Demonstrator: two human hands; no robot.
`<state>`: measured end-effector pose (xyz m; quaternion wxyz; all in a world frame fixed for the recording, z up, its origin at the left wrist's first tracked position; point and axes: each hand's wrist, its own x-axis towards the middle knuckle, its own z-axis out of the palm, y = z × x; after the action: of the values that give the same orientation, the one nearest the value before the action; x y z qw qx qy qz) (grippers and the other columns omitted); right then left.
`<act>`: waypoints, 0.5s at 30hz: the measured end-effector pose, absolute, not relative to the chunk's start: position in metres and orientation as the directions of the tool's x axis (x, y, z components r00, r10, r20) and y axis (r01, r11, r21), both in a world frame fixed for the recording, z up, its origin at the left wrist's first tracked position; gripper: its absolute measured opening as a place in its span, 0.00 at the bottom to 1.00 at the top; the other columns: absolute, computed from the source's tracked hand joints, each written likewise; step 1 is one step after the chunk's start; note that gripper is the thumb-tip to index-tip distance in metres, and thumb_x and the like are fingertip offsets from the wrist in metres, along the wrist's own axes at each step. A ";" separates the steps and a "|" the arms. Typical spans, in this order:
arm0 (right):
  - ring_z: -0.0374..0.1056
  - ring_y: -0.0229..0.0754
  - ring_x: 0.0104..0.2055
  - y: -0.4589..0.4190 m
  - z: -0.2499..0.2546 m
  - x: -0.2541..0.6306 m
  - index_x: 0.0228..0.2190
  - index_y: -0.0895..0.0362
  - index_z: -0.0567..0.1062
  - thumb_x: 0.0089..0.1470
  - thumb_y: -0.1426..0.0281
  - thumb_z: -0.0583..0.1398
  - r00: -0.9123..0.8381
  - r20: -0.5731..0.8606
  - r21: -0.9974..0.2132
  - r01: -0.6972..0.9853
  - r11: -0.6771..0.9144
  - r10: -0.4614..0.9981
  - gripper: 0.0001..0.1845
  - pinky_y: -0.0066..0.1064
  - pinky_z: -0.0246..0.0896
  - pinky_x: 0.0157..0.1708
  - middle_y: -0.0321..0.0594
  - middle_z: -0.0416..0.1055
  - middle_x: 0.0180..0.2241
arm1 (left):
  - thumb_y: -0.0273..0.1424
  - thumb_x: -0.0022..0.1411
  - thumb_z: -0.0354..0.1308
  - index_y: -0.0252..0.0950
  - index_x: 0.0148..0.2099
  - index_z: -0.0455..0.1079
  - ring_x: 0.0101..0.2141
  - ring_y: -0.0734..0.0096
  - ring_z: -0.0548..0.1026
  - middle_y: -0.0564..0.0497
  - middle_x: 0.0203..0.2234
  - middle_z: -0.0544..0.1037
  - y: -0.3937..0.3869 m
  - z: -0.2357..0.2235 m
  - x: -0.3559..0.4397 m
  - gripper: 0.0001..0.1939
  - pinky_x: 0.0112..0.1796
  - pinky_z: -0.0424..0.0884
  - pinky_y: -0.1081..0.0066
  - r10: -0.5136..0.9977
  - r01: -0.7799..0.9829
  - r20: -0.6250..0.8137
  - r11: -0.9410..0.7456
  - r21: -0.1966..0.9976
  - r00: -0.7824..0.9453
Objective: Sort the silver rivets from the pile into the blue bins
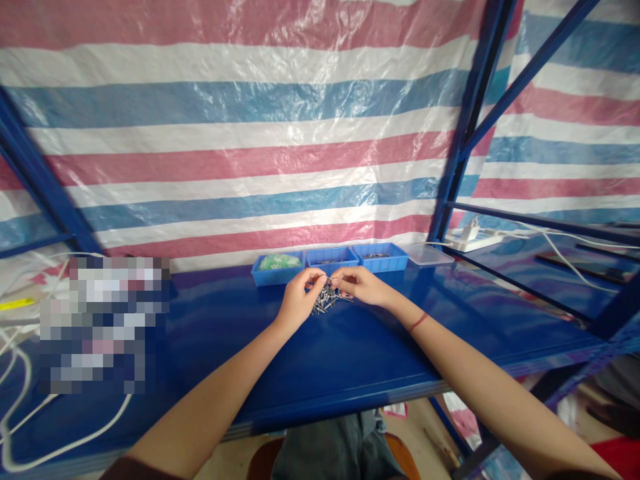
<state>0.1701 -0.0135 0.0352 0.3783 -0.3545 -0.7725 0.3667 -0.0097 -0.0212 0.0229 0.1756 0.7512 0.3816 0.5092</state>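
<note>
A small pile of loose metal screws (326,301) lies on the blue tabletop (320,360). My left hand (303,293) is above the pile's left side, its thumb and index finger pinched together. From the right, my right hand (361,285) comes in with its thumb and fingers also closed in a pinch. The two sets of fingertips nearly meet over the screws. Something thin and small seems to sit between them, too small to make out. Just behind the hands stand three blue bins: the left bin (257,275) holds a green-and-clear plastic bag (278,262).
The middle bin (316,252) and right bin (400,253) hold small metal parts. A clear plastic lid (431,255) lies right of them, near a white power strip (473,239). White cables (75,448) run along the left. A blue frame post (457,147) rises at the right.
</note>
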 end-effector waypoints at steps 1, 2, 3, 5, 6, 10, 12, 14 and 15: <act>0.62 0.32 0.23 -0.013 0.035 0.170 0.30 0.60 0.72 0.49 0.56 0.58 -0.449 0.347 -0.826 0.270 0.496 0.823 0.18 0.25 0.58 0.22 0.37 0.68 0.25 | 0.35 0.60 0.51 0.36 0.37 0.68 0.35 0.71 0.73 0.51 0.33 0.77 -0.021 0.023 -0.010 0.09 0.36 0.67 0.73 0.750 0.397 0.634 -0.649 0.648 0.190; 0.62 0.33 0.23 -0.012 0.036 0.170 0.30 0.60 0.72 0.49 0.57 0.59 -0.434 0.369 -0.817 0.271 0.509 0.822 0.18 0.26 0.59 0.23 0.37 0.68 0.25 | 0.35 0.60 0.51 0.36 0.37 0.68 0.35 0.71 0.73 0.51 0.33 0.77 -0.021 0.023 -0.010 0.09 0.36 0.67 0.73 0.746 0.400 0.638 -0.652 0.644 0.190; 0.62 0.33 0.23 -0.012 0.036 0.170 0.31 0.60 0.72 0.48 0.57 0.59 -0.417 0.389 -0.809 0.272 0.521 0.822 0.17 0.26 0.59 0.23 0.37 0.68 0.26 | 0.35 0.60 0.51 0.36 0.38 0.68 0.35 0.71 0.73 0.51 0.33 0.76 -0.020 0.022 -0.011 0.09 0.36 0.67 0.73 0.743 0.404 0.642 -0.655 0.639 0.190; 0.62 0.33 0.23 -0.012 0.037 0.170 0.31 0.60 0.72 0.48 0.58 0.59 -0.377 0.435 -0.790 0.277 0.547 0.818 0.17 0.27 0.59 0.24 0.37 0.68 0.26 | 0.35 0.60 0.51 0.37 0.38 0.68 0.35 0.70 0.73 0.51 0.33 0.76 -0.019 0.021 -0.011 0.09 0.36 0.67 0.72 0.735 0.415 0.651 -0.660 0.626 0.187; 0.62 0.33 0.23 -0.012 0.038 0.170 0.31 0.60 0.72 0.48 0.58 0.59 -0.356 0.460 -0.777 0.281 0.563 0.813 0.16 0.27 0.58 0.24 0.38 0.68 0.26 | 0.35 0.60 0.51 0.37 0.38 0.68 0.36 0.70 0.73 0.51 0.33 0.76 -0.018 0.020 -0.012 0.09 0.36 0.67 0.72 0.730 0.420 0.657 -0.664 0.619 0.186; 0.59 0.33 0.23 -0.015 0.042 0.169 0.30 0.60 0.73 0.48 0.60 0.60 -0.282 0.552 -0.723 0.307 0.619 0.785 0.15 0.26 0.57 0.24 0.37 0.68 0.25 | 0.34 0.60 0.51 0.37 0.37 0.68 0.37 0.69 0.72 0.50 0.34 0.74 -0.013 0.016 -0.013 0.08 0.37 0.67 0.71 0.721 0.438 0.668 -0.668 0.601 0.183; 0.60 0.33 0.24 -0.019 0.043 0.167 0.29 0.60 0.73 0.48 0.60 0.60 -0.272 0.587 -0.689 0.327 0.647 0.763 0.14 0.26 0.56 0.24 0.37 0.68 0.24 | 0.34 0.60 0.51 0.37 0.37 0.68 0.37 0.70 0.72 0.50 0.34 0.74 -0.011 0.014 -0.013 0.08 0.37 0.67 0.71 0.721 0.453 0.662 -0.670 0.589 0.206; 0.60 0.33 0.24 -0.022 0.045 0.166 0.27 0.59 0.72 0.48 0.60 0.60 -0.289 0.610 -0.641 0.369 0.673 0.738 0.14 0.25 0.56 0.25 0.36 0.67 0.23 | 0.34 0.61 0.49 0.37 0.36 0.68 0.36 0.71 0.72 0.51 0.34 0.73 -0.009 0.012 -0.013 0.08 0.39 0.67 0.70 0.721 0.469 0.648 -0.673 0.571 0.246; 0.60 0.33 0.24 -0.022 0.045 0.166 0.25 0.59 0.72 0.49 0.60 0.59 -0.301 0.614 -0.614 0.398 0.681 0.730 0.14 0.25 0.56 0.25 0.36 0.67 0.22 | 0.34 0.62 0.48 0.37 0.37 0.68 0.36 0.71 0.72 0.51 0.34 0.73 -0.009 0.011 -0.013 0.09 0.40 0.67 0.70 0.722 0.479 0.638 -0.674 0.563 0.267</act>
<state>0.1656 -0.0223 0.0455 0.4700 -0.3583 -0.7871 0.1763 -0.0130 -0.0088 0.0105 0.1299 0.7853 0.3823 0.4693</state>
